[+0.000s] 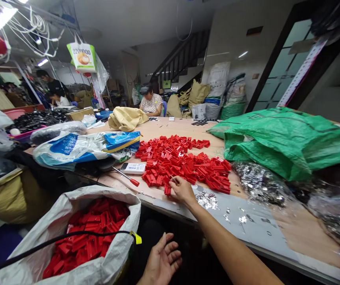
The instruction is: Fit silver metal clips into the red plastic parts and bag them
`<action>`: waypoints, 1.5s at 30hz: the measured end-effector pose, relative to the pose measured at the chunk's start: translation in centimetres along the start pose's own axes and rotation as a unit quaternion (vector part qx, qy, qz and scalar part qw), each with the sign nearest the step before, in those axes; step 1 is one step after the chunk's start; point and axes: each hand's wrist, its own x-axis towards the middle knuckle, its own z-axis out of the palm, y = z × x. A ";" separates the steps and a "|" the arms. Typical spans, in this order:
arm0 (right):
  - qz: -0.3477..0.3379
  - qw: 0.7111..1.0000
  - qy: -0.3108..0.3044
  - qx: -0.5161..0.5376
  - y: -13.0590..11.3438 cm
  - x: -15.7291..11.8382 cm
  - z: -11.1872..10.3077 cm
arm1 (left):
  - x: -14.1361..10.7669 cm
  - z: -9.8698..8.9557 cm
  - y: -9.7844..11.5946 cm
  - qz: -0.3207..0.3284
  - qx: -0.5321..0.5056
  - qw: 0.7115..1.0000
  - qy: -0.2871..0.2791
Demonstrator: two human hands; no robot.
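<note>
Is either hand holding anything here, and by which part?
The right hand seems to pinch a small pale piece by the red parts; which end it grips is too small to tell. The left hand is open and empty.

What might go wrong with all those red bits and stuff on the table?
The red-handled tool lies near the front edge of the table, so a bump might knock it off. The right hand is beside the red pile and might nudge pieces over. The black cable crosses the open bag and might snag.
</note>
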 end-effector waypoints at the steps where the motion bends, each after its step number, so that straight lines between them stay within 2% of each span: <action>1: 0.003 1.000 0.002 0.021 0.6 -0.3 -0.6 | 0.0 0.1 -0.1 0.004 0.008 1.000 -0.001; 3: 0.001 0.998 -0.002 0.058 1.6 -1.6 -1.6 | -0.3 0.4 -0.1 0.027 0.042 0.999 -0.009; 5: -0.010 0.996 -0.016 0.084 2.2 -3.9 -2.3 | -0.9 1.1 0.0 0.089 0.102 0.991 -0.022; 8: -0.019 0.990 -0.070 0.121 2.4 -8.5 -2.7 | -2.1 2.6 0.3 0.212 0.193 0.957 -0.034; 10: -0.001 0.985 -0.104 0.139 2.2 -11.4 -2.8 | -2.9 3.6 0.4 0.251 0.219 0.942 -0.053; 13: 0.033 0.983 -0.119 0.139 1.9 -14.6 -3.1 | -3.4 4.6 0.0 0.233 0.229 0.941 -0.089; 17: 0.029 0.978 -0.143 0.150 2.3 -16.7 -4.4 | -3.7 5.1 -0.7 0.183 0.216 0.953 -0.105; 19: 0.017 0.977 -0.139 0.162 3.2 -17.0 -5.6 | -3.9 5.3 -0.8 0.143 0.188 0.966 -0.107; 21: 0.018 0.983 -0.101 0.152 4.6 -16.9 -7.0 | -4.2 5.6 -0.8 0.098 0.161 0.977 -0.099; 24: 0.042 0.997 -0.007 0.056 7.3 -15.9 -9.3 | -4.5 6.1 -0.8 0.048 0.136 0.986 -0.078; 26: 0.059 0.997 0.032 -0.034 9.0 -15.0 -10.6 | -4.6 6.4 -0.8 0.023 0.119 0.990 -0.068; 29: 0.074 0.988 0.031 -0.134 10.5 -13.8 -11.3 | -4.7 6.9 -0.9 -0.009 0.091 0.994 -0.058; 34: 0.060 0.969 -0.014 -0.239 10.6 -12.6 -10.9 | -4.8 7.7 -0.6 -0.033 0.059 0.996 -0.060; 41: 0.028 0.972 -0.022 -0.232 11.3 -12.0 -10.8 | -5.1 8.1 0.0 -0.062 0.028 0.994 -0.084; 45: 0.003 0.995 0.006 -0.103 10.7 -12.3 -11.0 | -5.2 8.2 0.1 -0.069 0.018 0.991 -0.111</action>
